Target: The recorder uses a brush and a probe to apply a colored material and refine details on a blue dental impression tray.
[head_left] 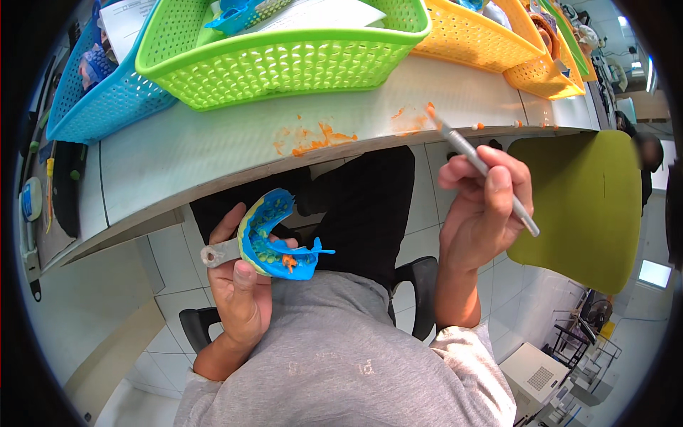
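My left hand [245,302] grips a dental impression tray by its handle side. Blue and yellow-green impression material [267,220] fills the horseshoe-shaped tray, with tooth hollows facing up and a dab of orange material [289,263] on the side nearer my body. A thin blue flap sticks out to the right. In my right hand [491,199] is a slim grey metal spatula [469,151], held like a pen and apart from the tray. Its far tip, slightly blurred, carries some orange material and points toward the bench edge.
Orange smears [316,139] mark the white bench [213,146]. Along its back stand a blue basket [114,107], a green basket [284,71] with papers and another blue impression, and yellow baskets [477,39]. Small orange-white bits [477,127] lie near the edge. A green chair [576,213] stands right.
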{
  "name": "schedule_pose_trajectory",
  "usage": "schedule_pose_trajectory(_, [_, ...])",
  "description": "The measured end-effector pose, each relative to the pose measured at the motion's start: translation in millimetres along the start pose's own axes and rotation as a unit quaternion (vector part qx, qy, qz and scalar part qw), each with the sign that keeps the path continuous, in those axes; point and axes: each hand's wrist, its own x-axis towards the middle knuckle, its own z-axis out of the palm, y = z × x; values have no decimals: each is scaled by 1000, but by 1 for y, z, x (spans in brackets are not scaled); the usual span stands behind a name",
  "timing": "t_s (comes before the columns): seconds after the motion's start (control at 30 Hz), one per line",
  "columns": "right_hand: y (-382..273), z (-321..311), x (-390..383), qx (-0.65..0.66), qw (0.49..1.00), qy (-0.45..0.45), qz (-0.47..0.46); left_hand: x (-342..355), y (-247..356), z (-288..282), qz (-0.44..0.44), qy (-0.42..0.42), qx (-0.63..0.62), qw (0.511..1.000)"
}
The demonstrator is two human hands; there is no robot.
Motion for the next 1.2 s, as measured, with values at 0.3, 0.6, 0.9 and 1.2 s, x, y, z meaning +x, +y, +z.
schedule_pose_trajectory(0.3, [8,10,-15,3,997,-74,0,10,0,5,-18,-76,-132,988])
schedule_pose_trajectory(0.6, [42,-13,-26,-268,889,-104,-358,8,1,15,-57,-30,-141,988])
schedule_pose_trajectory(0.9, [58,-12,-26,-313,858,-99,-396,5,0,16,-66,-38,-101,992])
schedule_pose_trajectory(1.2, [47,-20,-38,-324,865,-92,-371,5,1,19,-48,-61,-102,992])
